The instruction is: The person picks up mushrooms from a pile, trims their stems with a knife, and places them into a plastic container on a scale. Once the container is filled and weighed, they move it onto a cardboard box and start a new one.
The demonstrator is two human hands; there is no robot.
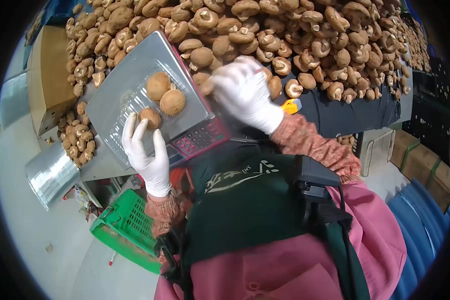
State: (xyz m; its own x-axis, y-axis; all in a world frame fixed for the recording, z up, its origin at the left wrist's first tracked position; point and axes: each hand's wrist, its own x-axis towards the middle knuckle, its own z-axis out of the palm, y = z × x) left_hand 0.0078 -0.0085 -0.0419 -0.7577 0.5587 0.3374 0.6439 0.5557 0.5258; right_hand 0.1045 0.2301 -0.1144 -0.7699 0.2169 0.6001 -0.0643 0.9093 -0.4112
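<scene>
My left hand (146,156), in a white glove, is over the front left of a weighing scale's metal pan (127,82). Its fingers are spread, and the fingertips reach the near edge of a brown shiitake mushroom (150,118). Two more mushrooms, one upper left (158,86) and one lower right (173,102), sit close by on the pan. The scale's keypad (200,138) faces me, with a pink rim. Beyond the pan's right edge is my right hand (245,92), also gloved, at the front of the mushroom pile; motion blur smears its fingers, and whatever they hold is hidden.
A large mushroom heap (305,35) spreads across the back of the table. A yellow-orange tool (291,105) lies right of my right hand. At left stand a cardboard box (55,75), a small mushroom pile (79,142) and a metal bucket (52,172). Below is a green crate (130,225).
</scene>
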